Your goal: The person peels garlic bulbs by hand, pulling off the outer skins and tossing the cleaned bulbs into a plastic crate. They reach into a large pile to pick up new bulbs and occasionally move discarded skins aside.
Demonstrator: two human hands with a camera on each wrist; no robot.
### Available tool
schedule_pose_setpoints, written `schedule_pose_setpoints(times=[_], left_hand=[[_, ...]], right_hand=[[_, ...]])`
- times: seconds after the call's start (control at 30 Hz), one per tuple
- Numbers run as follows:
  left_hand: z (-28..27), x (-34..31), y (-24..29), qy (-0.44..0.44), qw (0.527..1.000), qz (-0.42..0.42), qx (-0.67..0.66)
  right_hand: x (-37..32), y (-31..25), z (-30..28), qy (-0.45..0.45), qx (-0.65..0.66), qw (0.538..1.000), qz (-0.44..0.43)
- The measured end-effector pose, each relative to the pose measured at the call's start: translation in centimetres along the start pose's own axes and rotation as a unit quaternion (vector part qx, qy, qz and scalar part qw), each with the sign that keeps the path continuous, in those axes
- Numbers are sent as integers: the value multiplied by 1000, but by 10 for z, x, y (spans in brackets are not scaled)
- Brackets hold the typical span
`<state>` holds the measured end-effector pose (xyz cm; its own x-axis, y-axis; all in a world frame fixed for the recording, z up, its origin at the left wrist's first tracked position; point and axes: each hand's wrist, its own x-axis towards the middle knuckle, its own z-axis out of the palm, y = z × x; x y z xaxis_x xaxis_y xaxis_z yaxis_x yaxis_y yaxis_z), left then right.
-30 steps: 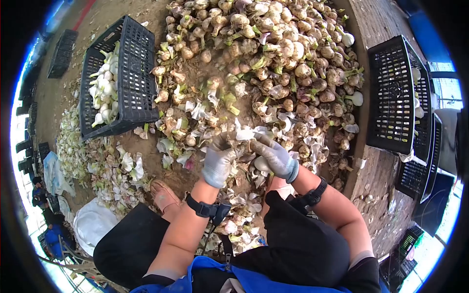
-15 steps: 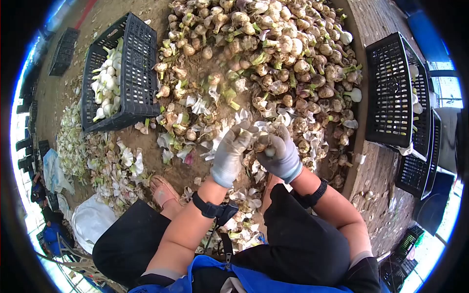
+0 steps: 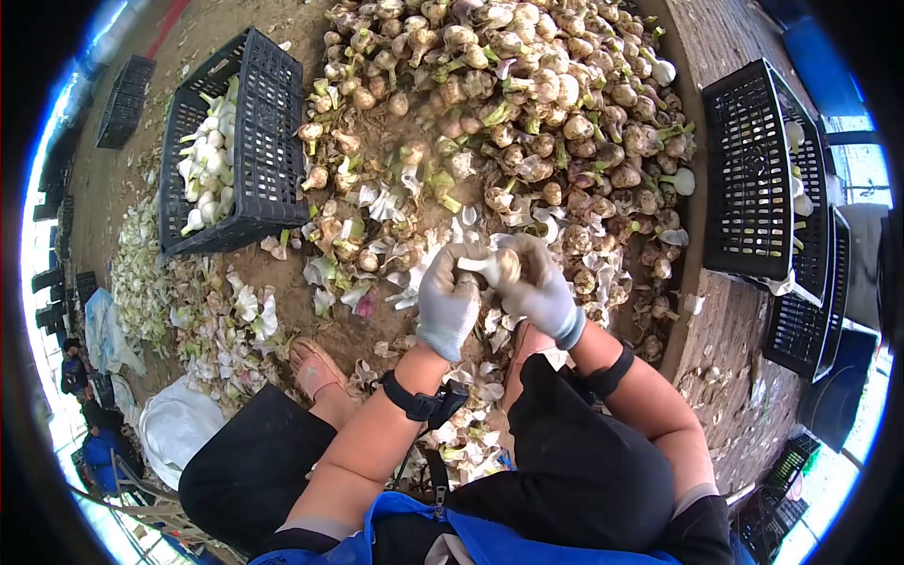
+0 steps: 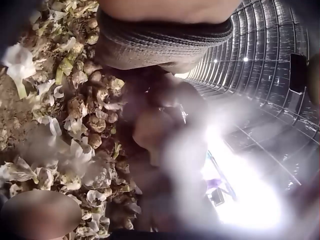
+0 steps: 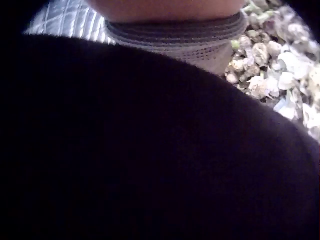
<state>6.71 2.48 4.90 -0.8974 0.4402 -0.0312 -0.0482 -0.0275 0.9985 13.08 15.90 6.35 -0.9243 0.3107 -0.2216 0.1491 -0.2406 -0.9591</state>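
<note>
In the head view, both hands wear pale gloves and meet over the litter of husks between the feet. A garlic bulb [image 3: 508,267] with a pale, short stem lies sideways between them. My left hand [image 3: 449,299] pinches the stem end with thumb and fingers. My right hand [image 3: 543,294] has its fingers curled round the bulb end. In the left wrist view, the glove cuff [image 4: 162,45] shows and the hand's work is dark and blurred. A dark surface blocks most of the right wrist view below the glove cuff [image 5: 215,50].
A large heap of untrimmed garlic [image 3: 565,113] lies ahead. At left stands a black crate [image 3: 268,141] holding white garlic bulbs [image 3: 209,160]; more black crates [image 3: 749,179] stand at right beyond a wooden board [image 3: 692,311]. Loose husks [image 3: 226,325] cover the ground at left, near a white sack [image 3: 179,428].
Loose white skin that stood between the fingertips is gone from there, and the bulb now shows a bare pale stem. Both hands have shifted slightly, and the right hand has turned about the bulb.
</note>
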Motion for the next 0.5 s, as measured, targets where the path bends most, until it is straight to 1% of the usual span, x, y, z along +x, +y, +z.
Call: schedule_pose_setpoints(times=[0.03,0.07,0.1,0.13,0.17,0.2,0.23,0.27,0.3,0.33,0.37,0.4,0.43,0.47,0.5], left_hand=[[6,-3,7,19,999,-13,23],[4,-1,10,18,999,-14,22],[-1,2,14,-17,986,98,137],[-4,4,18,-51,945,208,249],[-3,5,22,-70,942,207,255],[-4,5,31,-70,943,205,254],[-7,5,41,-101,940,160,283],[-10,5,46,-132,934,116,311],[-12,8,36,-119,947,118,275],[-17,9,27,-118,947,116,275],[-22,12,19,-115,955,78,262],[-28,16,10,-112,961,41,248],[-35,20,0,-105,947,22,302],[-41,23,-10,-106,947,22,302],[-48,26,-20,-127,906,-78,396]], right_hand=[[7,16,-27,-98,214,945,226],[10,40,-45,-129,-24,991,18],[7,35,-44,-140,-9,990,12],[5,27,-42,-151,6,989,6],[5,23,-42,-178,-11,982,60],[4,18,-41,-205,-29,972,115],[3,9,-40,-221,26,958,183],[1,26,-46,-258,75,925,269],[0,7,-41,-298,107,900,299],[-2,-12,-37,-337,140,871,329],[-6,-5,-35,-365,181,845,345],[-4,-11,-36,-419,168,828,331],[-6,-14,-36,-429,174,823,329],[-9,-16,-35,-439,180,818,326],[-9,-1,-36,-456,288,773,334]])
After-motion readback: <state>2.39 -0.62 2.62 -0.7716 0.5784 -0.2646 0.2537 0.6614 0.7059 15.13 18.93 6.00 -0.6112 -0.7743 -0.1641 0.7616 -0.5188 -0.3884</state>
